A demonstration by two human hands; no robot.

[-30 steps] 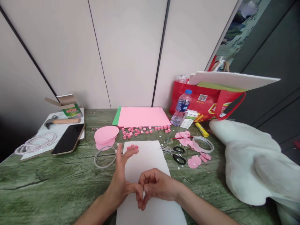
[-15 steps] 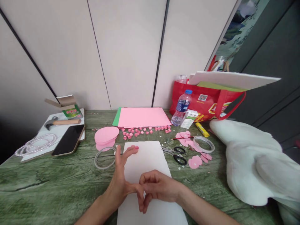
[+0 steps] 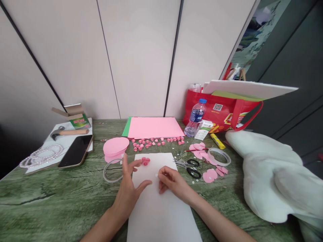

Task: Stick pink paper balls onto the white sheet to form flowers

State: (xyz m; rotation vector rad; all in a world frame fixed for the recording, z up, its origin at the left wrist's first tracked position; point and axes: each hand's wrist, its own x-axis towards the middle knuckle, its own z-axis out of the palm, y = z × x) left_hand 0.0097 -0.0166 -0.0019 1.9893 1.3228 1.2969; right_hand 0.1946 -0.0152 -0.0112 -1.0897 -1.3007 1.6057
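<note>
Parted — left hand (image 3: 128, 191) spread, right hand (image 3: 174, 183) curled, hold unclear; bag (image 3: 223, 114) holds boards (image 3: 249, 88).

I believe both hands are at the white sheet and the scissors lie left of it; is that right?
Not quite: the head view shows the scissors right of the white sheet; the left hand and right hand are at it.

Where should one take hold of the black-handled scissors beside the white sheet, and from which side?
Grip the black loop handles of the scissors, coming from above on the right: they lie flat on the table, loops to the right, blades pointing left toward the white sheet.
</note>
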